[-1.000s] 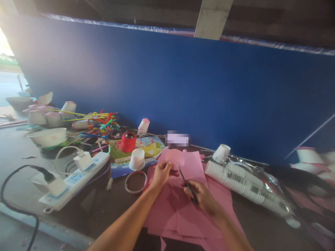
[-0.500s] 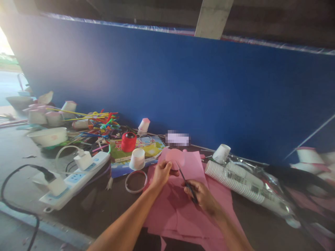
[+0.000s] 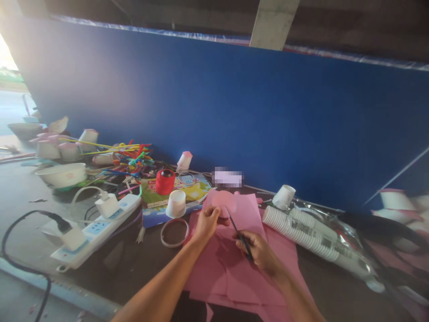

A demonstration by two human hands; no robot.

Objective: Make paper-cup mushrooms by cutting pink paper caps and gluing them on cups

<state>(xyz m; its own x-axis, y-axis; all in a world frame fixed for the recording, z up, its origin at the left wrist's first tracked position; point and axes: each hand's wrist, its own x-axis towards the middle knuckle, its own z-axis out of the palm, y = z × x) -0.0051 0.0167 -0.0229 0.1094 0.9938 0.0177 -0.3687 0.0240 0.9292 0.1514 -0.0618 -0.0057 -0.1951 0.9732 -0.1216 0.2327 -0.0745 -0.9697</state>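
Note:
Between the fingers of my left hand point(image 3: 208, 222) is the lower edge of a round pink paper piece point(image 3: 226, 202). My right hand point(image 3: 256, 250) is closed on dark-handled scissors point(image 3: 241, 237), whose narrow blades point up and left at the round piece. Under both hands lie large pink paper sheets point(image 3: 248, 279), overlapping one another. The exact spot where the blades meet the paper is too small to tell.
Left of the sheets are a tape ring point(image 3: 174, 233), a paper cup point(image 3: 176, 204), a red spool point(image 3: 165, 182) on a booklet point(image 3: 152, 214), and a power strip point(image 3: 97, 230). Stacked cups point(image 3: 301, 232) lie to the right. A blue panel point(image 3: 214, 103) stands behind.

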